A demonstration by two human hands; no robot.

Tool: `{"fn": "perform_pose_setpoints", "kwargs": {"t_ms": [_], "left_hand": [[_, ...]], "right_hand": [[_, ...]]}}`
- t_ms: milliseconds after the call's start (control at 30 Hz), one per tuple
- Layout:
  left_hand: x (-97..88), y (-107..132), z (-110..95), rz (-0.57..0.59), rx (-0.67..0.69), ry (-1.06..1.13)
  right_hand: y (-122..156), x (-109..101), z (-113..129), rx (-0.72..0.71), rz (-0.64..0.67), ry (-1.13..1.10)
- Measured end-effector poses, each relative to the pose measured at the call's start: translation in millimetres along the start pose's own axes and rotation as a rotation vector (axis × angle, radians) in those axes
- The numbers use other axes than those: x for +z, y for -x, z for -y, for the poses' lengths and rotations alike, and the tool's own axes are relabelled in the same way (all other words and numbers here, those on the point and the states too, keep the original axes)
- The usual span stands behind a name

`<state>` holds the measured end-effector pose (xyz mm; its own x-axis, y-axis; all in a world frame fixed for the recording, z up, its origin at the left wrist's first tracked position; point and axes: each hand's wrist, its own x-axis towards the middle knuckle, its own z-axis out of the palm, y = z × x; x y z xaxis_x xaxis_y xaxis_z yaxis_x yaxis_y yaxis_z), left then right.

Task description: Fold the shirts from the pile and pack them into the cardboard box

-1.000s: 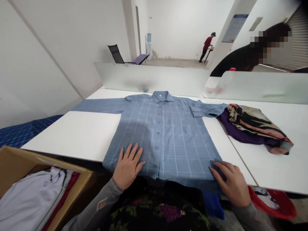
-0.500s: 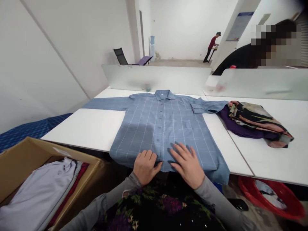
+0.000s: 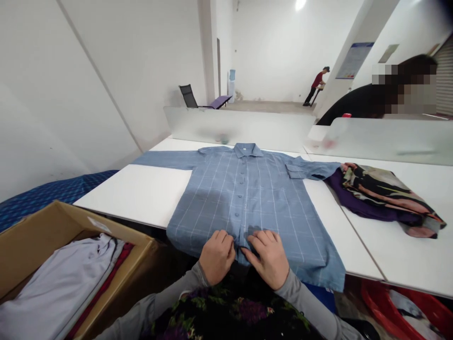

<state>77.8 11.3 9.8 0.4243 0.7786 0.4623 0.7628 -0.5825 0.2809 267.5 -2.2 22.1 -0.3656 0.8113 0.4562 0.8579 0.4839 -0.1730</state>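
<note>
Both hands pinch the blue checked shirt (image 3: pixel 247 198) at its bottom hem: left hand (image 3: pixel 216 256) curled shut on the fabric left of the button placket, right hand (image 3: pixel 268 258) gripping just beside it. Shirt lies flat, buttoned, at the white table (image 3: pixel 138 193) near edge, hem overhanging, collar toward the far edge

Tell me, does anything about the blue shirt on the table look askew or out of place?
Slightly. The blue checked shirt lies flat and buttoned, but its hem hangs over the table's near edge, and its one sleeve end rests on the dark patterned clothes. The left hand and right hand pinch the hem's middle.
</note>
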Motion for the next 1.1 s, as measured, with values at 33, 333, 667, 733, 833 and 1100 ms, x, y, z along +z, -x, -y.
{"fn": "perform_pose_setpoints", "kwargs": {"t_ms": [33,333,667,733,833,1100], "left_hand": [[-2.3,-1,2,-0.005,-0.026,0.073],[-28.6,-21,30,0.180,-0.317,0.643],[-52.9,-37,32,0.286,-0.305,0.728],[-59.0,-41,33,0.299,-0.306,0.749],[-64.1,-44,34,0.297,-0.305,0.748],[-60.0,-40,34,0.327,-0.233,0.652]], "right_hand": [[-3,1,3,0.020,0.000,0.009],[-26,10,10,0.234,0.165,-0.135],[-47,-3,13,0.332,0.163,-0.376],[-45,-7,13,0.302,0.112,-0.368],[-31,-12,12,0.205,0.075,-0.327],[1,-2,23,-0.161,0.479,0.216]]}}
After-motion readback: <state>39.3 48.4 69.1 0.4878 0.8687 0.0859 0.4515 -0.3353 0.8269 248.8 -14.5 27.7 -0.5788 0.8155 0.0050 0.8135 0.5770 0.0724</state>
